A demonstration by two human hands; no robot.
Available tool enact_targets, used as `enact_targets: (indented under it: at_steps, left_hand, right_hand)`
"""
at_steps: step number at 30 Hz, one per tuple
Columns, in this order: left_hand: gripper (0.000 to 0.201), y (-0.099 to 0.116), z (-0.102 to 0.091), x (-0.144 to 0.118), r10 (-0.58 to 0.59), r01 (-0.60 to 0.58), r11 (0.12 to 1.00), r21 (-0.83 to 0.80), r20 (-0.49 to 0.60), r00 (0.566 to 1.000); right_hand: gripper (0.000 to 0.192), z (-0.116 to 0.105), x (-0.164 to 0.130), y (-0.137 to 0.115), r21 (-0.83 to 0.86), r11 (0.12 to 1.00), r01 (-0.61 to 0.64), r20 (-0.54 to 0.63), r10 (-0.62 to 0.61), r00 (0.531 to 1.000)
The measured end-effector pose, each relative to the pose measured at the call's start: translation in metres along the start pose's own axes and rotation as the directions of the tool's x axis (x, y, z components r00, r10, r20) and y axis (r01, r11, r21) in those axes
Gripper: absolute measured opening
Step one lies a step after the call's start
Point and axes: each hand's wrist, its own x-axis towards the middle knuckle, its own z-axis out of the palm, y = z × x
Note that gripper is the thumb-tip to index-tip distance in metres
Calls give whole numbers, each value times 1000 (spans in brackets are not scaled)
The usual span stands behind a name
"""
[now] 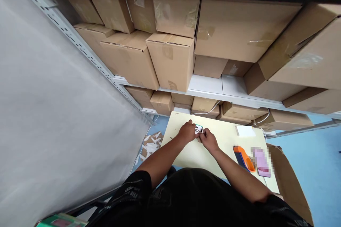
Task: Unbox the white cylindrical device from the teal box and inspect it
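Both of my hands are close together over the pale yellow table (183,154). Between them is a small white box (198,129) with a green edge and a dark opening. My left hand (188,131) has its fingers wrapped round the left side of the box. At its right edge, my right hand (209,139) is pinched against the box; its fingertips are partly hidden, so I cannot make out whether they hold a piece of it. A bit of brown card shows just under the hands.
An orange and dark blue tape dispenser (244,159), a phone (261,162) and a white stack (245,131) lie on the table's right side. Shelves of cardboard boxes (170,60) stand behind. Paper scraps (150,145) lie on the floor at left; an open carton (290,181) stands at right.
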Motion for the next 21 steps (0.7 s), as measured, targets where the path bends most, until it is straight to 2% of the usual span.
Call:
enact_targets:
  at_steps: [3,6,11,15,21]
  left_hand:
    - [42,0,-2,-2,54,-54,998,23,-9,998]
    - [49,0,-3,-4,68,-68,997,36,-14,998]
    - [42,8,-6,3,47,-56,993,108,83,995]
    - [37,15,-8,14,-4,-8,994,107,113,994]
    - [49,14,-11,27,-121,103,988,111,161,979]
  right_hand:
    - [23,-1,3,-4,-42,999,-9,-41,7,999]
    - [31,0,4,-4,-13,1000,-18,-25,17,1000]
    - [18,2,6,-2,-23,999,-27,-18,27,999]
    - [16,5,7,1,34,999,-12,-26,13,1000]
    - [27,7,7,0,70,997,-13,-3,13,1000]
